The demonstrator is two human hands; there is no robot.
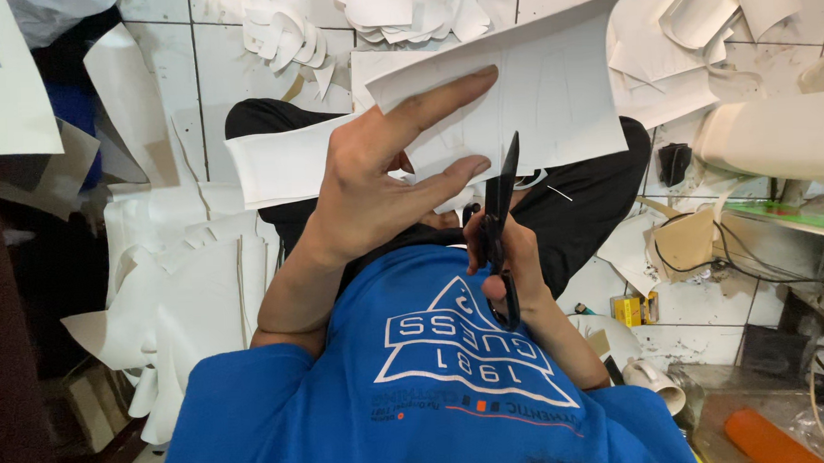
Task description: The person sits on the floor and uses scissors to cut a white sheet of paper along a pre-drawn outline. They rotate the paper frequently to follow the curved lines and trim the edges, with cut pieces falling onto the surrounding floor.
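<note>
Left hand [373, 182] pinches the flat white paper sheet [536, 92], right hand [506, 260] grasps black-handled scissors [501, 218], blades pointing up into its lower edge.

One small yellow box [629, 310] stands on the tiled floor at right. It is rectangular, with darker markings.

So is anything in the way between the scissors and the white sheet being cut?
Nothing visible. The black scissors in the right hand already meet the white sheet's lower edge, blades pointing up. The left hand holds the sheet just left of the blades, fingers clear of them.
</note>
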